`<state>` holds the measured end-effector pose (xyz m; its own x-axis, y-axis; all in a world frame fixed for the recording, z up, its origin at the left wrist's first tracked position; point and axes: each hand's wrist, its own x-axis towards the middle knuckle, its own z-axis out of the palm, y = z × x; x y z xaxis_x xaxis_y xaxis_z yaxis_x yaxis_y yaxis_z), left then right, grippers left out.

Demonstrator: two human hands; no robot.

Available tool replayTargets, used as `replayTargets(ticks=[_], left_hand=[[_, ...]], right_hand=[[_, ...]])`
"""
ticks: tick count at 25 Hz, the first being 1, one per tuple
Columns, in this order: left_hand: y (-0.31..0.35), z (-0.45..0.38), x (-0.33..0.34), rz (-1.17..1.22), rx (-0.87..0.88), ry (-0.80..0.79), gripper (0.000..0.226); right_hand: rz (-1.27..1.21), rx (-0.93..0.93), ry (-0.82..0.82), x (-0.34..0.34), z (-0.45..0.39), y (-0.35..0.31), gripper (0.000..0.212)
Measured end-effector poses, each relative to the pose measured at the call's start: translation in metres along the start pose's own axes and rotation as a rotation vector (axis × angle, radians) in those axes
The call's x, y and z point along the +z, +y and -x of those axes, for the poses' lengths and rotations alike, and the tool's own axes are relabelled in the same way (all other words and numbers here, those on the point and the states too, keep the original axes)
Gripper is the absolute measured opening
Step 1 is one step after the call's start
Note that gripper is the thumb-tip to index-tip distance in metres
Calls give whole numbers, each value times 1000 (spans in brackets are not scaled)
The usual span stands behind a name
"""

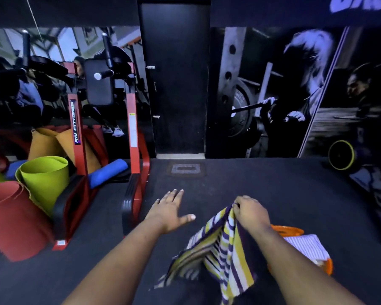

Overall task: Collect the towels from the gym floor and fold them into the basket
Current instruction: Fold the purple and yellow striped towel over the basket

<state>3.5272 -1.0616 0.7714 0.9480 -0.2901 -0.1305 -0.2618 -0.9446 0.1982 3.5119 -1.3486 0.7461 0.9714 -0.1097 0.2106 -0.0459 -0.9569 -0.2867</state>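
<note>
My right hand (250, 211) grips the top edge of a yellow, white and purple striped towel (218, 254), which hangs down crumpled above the dark gym floor. To its left my left hand (171, 209) is stretched forward, fingers spread and straight, holding nothing. An orange basket (291, 231) sits on the floor behind my right forearm. In the basket lies a folded white towel with thin purple stripes (306, 247).
A red exercise machine (132, 133) stands at the left. Rolled mats in red (11, 216), green (46, 179), blue (107, 171) and orange lie around it. A black door (176, 80) is straight ahead. A wall mural fills the right, with a yellow-rimmed wheel (341, 155) beneath it.
</note>
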Motion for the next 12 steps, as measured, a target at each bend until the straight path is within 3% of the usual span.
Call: replayTargets(ticks=[5,12], left_hand=[[40,102,52,-26,109,-81,105],[109,220,106,-48,213,-190,104]], right_hand=[[-73,188,23,-3,148,40,18],[28,336,-37,-53,315,90,21]])
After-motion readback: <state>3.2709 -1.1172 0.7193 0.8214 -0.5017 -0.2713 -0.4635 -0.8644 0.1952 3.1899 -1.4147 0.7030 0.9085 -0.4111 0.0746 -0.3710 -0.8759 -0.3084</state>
